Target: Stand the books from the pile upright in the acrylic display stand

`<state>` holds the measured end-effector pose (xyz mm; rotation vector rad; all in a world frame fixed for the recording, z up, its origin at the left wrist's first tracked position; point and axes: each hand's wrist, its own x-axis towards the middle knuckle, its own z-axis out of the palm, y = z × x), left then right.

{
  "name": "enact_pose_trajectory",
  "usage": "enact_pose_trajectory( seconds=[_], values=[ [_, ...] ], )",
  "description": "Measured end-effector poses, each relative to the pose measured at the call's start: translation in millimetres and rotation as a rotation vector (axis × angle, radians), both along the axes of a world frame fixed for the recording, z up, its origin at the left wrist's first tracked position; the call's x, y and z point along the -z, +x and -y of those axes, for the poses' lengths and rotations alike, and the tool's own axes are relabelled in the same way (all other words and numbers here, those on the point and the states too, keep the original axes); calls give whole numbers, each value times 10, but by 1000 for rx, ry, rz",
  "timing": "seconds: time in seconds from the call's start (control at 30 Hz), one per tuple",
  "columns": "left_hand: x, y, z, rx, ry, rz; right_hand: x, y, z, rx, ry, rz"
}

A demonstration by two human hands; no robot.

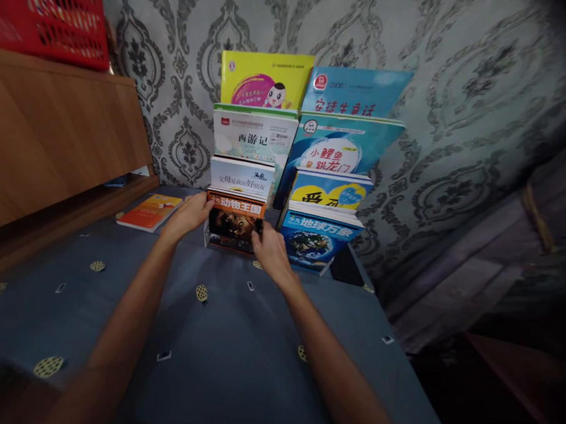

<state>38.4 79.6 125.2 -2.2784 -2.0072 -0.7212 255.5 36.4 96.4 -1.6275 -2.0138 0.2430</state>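
A book with an orange title band and a lion on its cover (233, 225) stands upright at the front of the left column of books. My left hand (193, 213) holds its upper left edge, fingers bent behind it. At its lower right edge, my right hand (268, 246) grips the cover side with thumb and fingers closed. Behind it stand a pale blue book (240, 176), a white and green book (251, 132) and a yellow book (265, 80). Part of a clear stand (206, 237) shows at the lower left of the lion book.
A blue book with a globe (310, 241) fronts the right column, with several taller books behind. An orange book (150, 212) lies flat at the left, beside a wooden cabinet (65, 140) bearing a red basket (52, 20). A dark flat object (347, 268) lies at right. Patterned wallpaper backs everything.
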Motion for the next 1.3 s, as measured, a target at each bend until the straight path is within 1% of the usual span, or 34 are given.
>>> enact_pose_trajectory(
  seconds=[0.17,0.33,0.47,0.53,0.6,0.63,0.67,0.7,0.73,0.83,0.87,1.0,1.1,1.2,1.3],
  values=[
    [-36,-18,2,-44,-28,-21,64,13,-42,-39,50,-65],
    [-59,-14,34,-22,-22,9,147,-3,-100,-62,200,-172],
    [-125,-60,72,-1,-48,28,174,-36,-81,-100,313,-246],
    [-168,-167,93,37,-91,47,171,-55,-46,-116,371,-263],
    [-191,-353,103,69,-153,63,154,-75,2,-125,434,-261],
    [-185,-468,100,62,-182,58,137,-84,32,-130,465,-256],
    [-163,-590,88,21,-203,32,113,-93,65,-135,495,-250],
    [-124,-713,70,-69,-201,-18,84,-102,102,-143,521,-244],
    [-67,-828,45,-192,-210,-66,50,-111,141,-152,544,-239],
    [200,-1085,-45,-566,-216,-112,-65,-132,268,-191,596,-238],
    [310,-1136,-71,-612,-223,-115,-101,-137,308,-206,608,-242],
    [745,-1229,-118,-681,-290,-130,-199,-131,415,-244,639,-268],
    [972,-1261,-117,-698,-308,-180,-219,-108,432,-266,651,-277],
    [1075,-1302,-117,-667,-314,-251,-213,-97,422,-289,645,-288],
    [1081,-1360,-140,-575,-340,-320,-201,-105,408,-308,633,-300]
  ],
)
